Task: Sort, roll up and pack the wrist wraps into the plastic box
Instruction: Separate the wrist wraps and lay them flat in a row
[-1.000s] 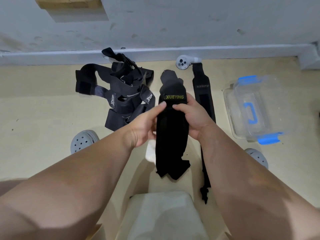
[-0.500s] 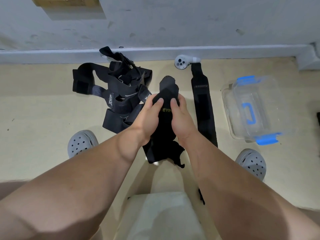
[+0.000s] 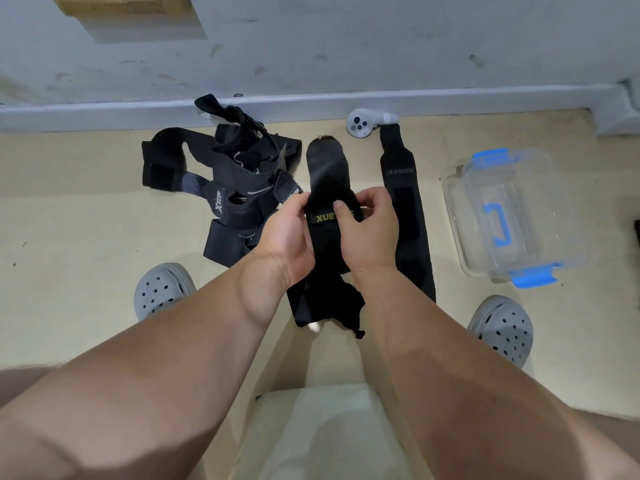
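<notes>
Both hands hold a black wrist wrap [image 3: 327, 237] with yellow lettering above the floor. My left hand [image 3: 289, 233] grips its left edge and my right hand [image 3: 369, 230] pinches it over the label, thumb on top. The wrap's lower end hangs down between my forearms. Another black wrap [image 3: 325, 164] lies flat just beyond it. A long black wrap [image 3: 407, 209] marked BOKEERS lies stretched out to the right. A tangled pile of black wraps [image 3: 239, 188] sits to the left. The clear plastic box [image 3: 457, 216] with blue clips stands at the right, lid on it.
A white controller [image 3: 362, 123] lies by the grey wall base. My two grey perforated shoes [image 3: 162, 289] [image 3: 502, 329] rest on the beige floor at either side. A pale stool seat [image 3: 322, 431] is below me.
The wrap was held long and straight, then bunched up as my hands closed together. Now my hands sit higher on it and part of the yellow label shows again.
</notes>
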